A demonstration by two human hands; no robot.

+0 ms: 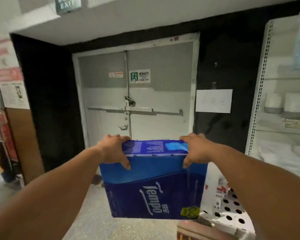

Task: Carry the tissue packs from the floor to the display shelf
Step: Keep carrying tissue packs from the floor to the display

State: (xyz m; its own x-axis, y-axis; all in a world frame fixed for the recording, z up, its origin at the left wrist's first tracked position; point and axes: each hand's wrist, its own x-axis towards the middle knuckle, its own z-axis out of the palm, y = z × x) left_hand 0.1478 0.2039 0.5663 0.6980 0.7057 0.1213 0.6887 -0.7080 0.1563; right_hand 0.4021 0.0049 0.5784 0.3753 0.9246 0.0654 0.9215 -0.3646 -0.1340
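Here, the left hand (113, 149) and right hand (196, 149) are clasping the top corners of a blue tissue pack (152, 181), which is hanging below them in mid-air; the display shelf (282, 104) at right is holding pale packs.

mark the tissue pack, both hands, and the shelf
tissue pack (154, 191): head view, blue front face by the logo
left hand (113, 149): head view, back of hand
right hand (197, 149): head view, back of hand
shelf (255, 108): head view, perforated white upright
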